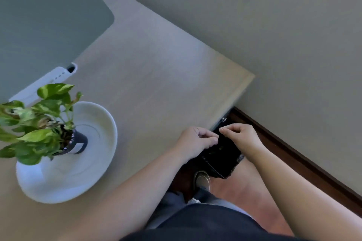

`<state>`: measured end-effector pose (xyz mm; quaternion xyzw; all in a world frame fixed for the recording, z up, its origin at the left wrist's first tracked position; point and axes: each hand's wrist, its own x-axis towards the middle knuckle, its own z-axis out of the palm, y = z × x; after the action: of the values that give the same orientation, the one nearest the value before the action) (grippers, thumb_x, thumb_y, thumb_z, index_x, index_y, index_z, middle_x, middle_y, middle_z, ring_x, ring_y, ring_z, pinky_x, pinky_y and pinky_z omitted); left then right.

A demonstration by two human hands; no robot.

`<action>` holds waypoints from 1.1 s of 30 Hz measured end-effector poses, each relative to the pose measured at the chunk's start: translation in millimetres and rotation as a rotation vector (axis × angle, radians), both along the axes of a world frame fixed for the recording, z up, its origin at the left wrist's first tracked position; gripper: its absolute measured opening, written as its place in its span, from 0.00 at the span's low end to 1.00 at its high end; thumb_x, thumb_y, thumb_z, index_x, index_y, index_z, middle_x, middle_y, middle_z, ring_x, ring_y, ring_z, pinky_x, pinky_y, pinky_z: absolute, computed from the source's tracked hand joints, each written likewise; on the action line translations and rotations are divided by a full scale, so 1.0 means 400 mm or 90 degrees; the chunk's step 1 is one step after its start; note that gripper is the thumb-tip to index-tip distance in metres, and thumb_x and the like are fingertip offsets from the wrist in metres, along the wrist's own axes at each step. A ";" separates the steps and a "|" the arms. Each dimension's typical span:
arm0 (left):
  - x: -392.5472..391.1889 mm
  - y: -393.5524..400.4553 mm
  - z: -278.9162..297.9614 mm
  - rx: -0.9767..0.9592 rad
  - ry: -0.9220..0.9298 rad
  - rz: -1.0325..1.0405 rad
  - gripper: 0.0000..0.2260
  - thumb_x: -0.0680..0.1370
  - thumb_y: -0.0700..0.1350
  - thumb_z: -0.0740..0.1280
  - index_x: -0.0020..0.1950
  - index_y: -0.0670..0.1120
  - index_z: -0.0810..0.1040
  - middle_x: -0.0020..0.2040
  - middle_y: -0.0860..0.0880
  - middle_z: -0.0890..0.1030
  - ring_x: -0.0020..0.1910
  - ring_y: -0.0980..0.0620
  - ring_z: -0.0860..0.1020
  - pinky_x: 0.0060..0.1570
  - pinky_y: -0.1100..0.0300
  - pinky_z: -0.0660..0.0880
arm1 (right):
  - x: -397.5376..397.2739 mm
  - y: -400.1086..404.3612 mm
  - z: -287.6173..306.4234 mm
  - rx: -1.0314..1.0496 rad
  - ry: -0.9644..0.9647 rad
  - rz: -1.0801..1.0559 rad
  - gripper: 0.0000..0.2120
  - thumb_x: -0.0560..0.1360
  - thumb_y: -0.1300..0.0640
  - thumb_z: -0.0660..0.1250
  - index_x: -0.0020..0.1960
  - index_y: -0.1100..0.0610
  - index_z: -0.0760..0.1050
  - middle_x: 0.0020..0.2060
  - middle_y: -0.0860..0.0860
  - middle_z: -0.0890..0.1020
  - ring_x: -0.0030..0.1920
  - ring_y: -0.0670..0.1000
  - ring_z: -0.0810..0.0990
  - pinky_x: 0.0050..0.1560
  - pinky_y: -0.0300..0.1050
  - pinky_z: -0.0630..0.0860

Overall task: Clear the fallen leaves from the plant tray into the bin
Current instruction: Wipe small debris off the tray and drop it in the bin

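Your forearms are bare; you wear a dark top [205, 225], grey-blue trousers [176, 199] and a grey shoe [202, 180].

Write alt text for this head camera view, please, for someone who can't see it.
Seen from above, a person's left hand and right hand, fingers pinched, meet over a black-lined bin on the floor beside a wooden table. On the table, a leafy potted plant stands in a white tray.

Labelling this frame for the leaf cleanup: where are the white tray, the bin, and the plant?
white tray [98, 143]: head view, bare inner wall.
bin [221, 158]: head view, black liner.
plant [35, 135]: head view, a front leaf.
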<state>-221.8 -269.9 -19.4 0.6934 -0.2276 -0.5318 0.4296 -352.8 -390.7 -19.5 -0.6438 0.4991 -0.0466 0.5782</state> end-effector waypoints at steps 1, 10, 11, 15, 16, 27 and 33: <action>-0.018 -0.036 -0.007 0.009 -0.007 -0.029 0.05 0.73 0.41 0.74 0.42 0.51 0.85 0.32 0.51 0.81 0.29 0.59 0.76 0.38 0.65 0.74 | -0.038 -0.019 -0.005 0.016 0.009 -0.032 0.05 0.71 0.52 0.74 0.40 0.52 0.85 0.37 0.50 0.87 0.40 0.50 0.85 0.43 0.45 0.81; -0.108 -0.268 -0.109 0.128 -0.175 -0.201 0.08 0.76 0.44 0.71 0.54 0.50 0.84 0.44 0.49 0.85 0.42 0.54 0.81 0.50 0.62 0.78 | -0.174 -0.141 -0.147 0.086 0.122 -0.242 0.05 0.67 0.52 0.77 0.37 0.53 0.85 0.40 0.51 0.86 0.44 0.52 0.84 0.42 0.43 0.78; -0.113 -0.286 -0.124 0.143 -0.185 -0.206 0.08 0.77 0.44 0.70 0.55 0.49 0.84 0.46 0.49 0.85 0.44 0.53 0.82 0.52 0.60 0.78 | -0.174 -0.150 -0.164 0.102 0.129 -0.266 0.06 0.68 0.52 0.77 0.38 0.55 0.85 0.40 0.53 0.86 0.42 0.53 0.83 0.44 0.44 0.79; -0.154 -0.361 -0.213 0.216 -0.151 -0.236 0.14 0.81 0.38 0.60 0.64 0.43 0.78 0.56 0.45 0.83 0.49 0.52 0.80 0.56 0.60 0.76 | -0.193 -0.181 -0.249 0.195 0.152 -0.345 0.09 0.74 0.54 0.71 0.42 0.60 0.82 0.37 0.52 0.83 0.34 0.51 0.77 0.47 0.48 0.77; -0.154 -0.370 -0.224 0.241 -0.130 -0.231 0.15 0.81 0.36 0.58 0.67 0.42 0.76 0.59 0.43 0.82 0.53 0.50 0.80 0.55 0.61 0.75 | -0.190 -0.183 -0.261 0.201 0.162 -0.341 0.07 0.75 0.56 0.69 0.43 0.59 0.81 0.39 0.53 0.83 0.35 0.51 0.77 0.48 0.48 0.78; -0.122 -0.407 -0.264 0.269 -0.346 -0.303 0.08 0.77 0.44 0.66 0.39 0.53 0.78 0.45 0.50 0.84 0.44 0.49 0.82 0.40 0.60 0.76 | -0.183 -0.222 -0.278 0.161 0.292 -0.274 0.11 0.70 0.51 0.74 0.40 0.60 0.81 0.35 0.54 0.82 0.35 0.55 0.82 0.40 0.45 0.81; -0.130 -0.397 -0.275 0.244 -0.346 -0.314 0.09 0.80 0.42 0.64 0.57 0.49 0.82 0.48 0.51 0.81 0.49 0.49 0.81 0.48 0.60 0.77 | -0.179 -0.219 -0.301 0.212 0.241 -0.325 0.17 0.78 0.49 0.63 0.46 0.62 0.83 0.39 0.53 0.85 0.31 0.50 0.77 0.43 0.44 0.77</action>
<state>-273.7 -428.6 -129.3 0.8005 -0.3891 -0.4494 0.0770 -424.5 -478.5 -139.8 -0.3930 0.7428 0.0127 0.5419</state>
